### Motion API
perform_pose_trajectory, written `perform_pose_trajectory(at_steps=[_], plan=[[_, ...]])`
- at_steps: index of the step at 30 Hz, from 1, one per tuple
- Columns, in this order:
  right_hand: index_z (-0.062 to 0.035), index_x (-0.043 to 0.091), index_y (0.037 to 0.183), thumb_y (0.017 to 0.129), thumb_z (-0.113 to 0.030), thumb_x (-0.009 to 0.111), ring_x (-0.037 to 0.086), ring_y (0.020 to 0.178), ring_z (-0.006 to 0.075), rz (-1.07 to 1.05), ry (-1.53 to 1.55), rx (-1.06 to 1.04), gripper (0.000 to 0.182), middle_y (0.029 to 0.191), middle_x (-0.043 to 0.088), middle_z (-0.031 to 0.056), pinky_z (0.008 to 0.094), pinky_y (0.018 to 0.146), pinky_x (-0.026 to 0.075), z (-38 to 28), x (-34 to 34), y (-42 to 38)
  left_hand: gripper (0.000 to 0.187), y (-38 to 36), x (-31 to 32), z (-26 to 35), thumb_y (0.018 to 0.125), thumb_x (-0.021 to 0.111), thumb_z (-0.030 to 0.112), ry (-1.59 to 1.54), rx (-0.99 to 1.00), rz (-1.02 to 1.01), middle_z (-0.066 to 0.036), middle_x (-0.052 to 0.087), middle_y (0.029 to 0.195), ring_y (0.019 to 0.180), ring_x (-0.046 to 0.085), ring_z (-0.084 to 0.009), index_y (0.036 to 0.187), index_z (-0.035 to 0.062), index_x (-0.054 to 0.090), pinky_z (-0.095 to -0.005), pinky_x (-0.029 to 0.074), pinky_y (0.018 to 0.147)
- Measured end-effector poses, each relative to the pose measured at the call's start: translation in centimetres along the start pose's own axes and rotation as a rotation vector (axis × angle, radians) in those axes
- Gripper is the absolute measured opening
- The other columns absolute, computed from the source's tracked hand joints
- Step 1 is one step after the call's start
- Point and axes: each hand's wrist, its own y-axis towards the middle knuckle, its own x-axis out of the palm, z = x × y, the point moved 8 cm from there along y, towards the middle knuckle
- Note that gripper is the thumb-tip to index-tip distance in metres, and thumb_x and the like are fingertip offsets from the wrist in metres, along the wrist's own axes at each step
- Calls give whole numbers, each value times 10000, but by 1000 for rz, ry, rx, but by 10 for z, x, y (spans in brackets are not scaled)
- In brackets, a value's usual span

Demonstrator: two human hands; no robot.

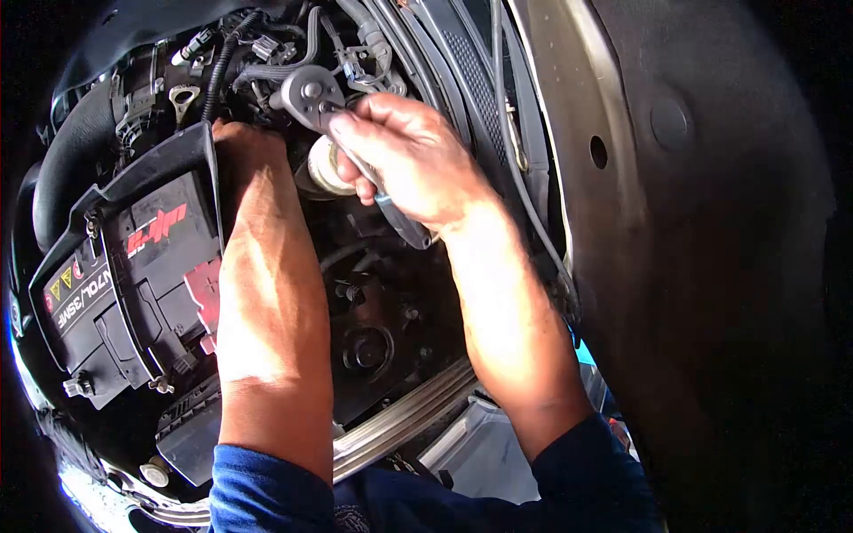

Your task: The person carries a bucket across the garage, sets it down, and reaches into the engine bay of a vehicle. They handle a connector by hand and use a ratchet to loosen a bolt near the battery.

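My right hand point(404, 155) is closed around a ratchet wrench point(311, 91). The ratchet's round head points up and left, and its dark handle end shows below my palm. Close under my right fingers is an off-white round part point(327, 167), partly covered by the hand. My left hand point(247, 140) reaches down into the engine bay beside the battery point(164, 235). Its fingers are hidden among the dark parts, so what they touch cannot be seen. A ribbed black hose point(219, 71) rises just beyond that hand.
A raised hood panel point(711, 266) takes up the right side. Near the left edge curves a thick black intake hose point(67, 169). A metal bracket with a hole point(183, 102) stands behind the battery. Along the front runs a pale body edge point(409, 417), with a grey tray point(489, 453) below it.
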Motion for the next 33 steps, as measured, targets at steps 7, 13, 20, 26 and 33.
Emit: perform_pose_trajectory(at_steps=[7, 13, 20, 26, 33], plan=[[-12, 623, 794, 862, -315, 596, 561, 578, 132, 117, -569, -160, 312, 629, 588, 60, 278, 554, 448, -24, 4, 35, 475, 0, 0, 1, 858, 440, 427, -90, 6, -8, -115, 604, 1092, 993, 570, -250, 1125, 54, 565, -386, 454, 868], [-57, 654, 979, 841, -333, 589, 633, 807, 253, -22, -840, -204, 315, 864, 656, 143, 353, 732, 481, -24, 21, 67, 483, 0, 1, 0, 855, 443, 436, -173, 21, -16, -114, 603, 1091, 994, 568, -252, 1127, 56, 563, -388, 452, 869], [-132, 608, 1116, 868, -233, 544, 586, 1022, 264, -171, -1218, -167, 275, 1062, 631, 113, 367, 888, 454, -13, 52, 78, 492, -2, 3, -1, 851, 445, 447, -289, 41, -26, -114, 602, 1090, 994, 566, -253, 1130, 59, 562, -390, 450, 869], [-161, 603, 1145, 761, -54, 527, 562, 1083, 267, -196, -1335, -172, 405, 1129, 609, 113, 366, 915, 450, -12, 59, 85, 499, -5, 1, 1, 848, 448, 457, -387, 74, -46, -113, 602, 1089, 994, 564, -255, 1132, 62, 560, -392, 448, 870], [-138, 610, 1122, 795, -105, 503, 579, 1041, 300, -59, -1233, -93, 346, 1094, 614, 145, 392, 899, 462, -11, 45, 79, 508, -8, 4, 3, 844, 450, 468, -511, 78, -75, -112, 601, 1087, 995, 561, -256, 1134, 65, 558, -394, 446, 870]])
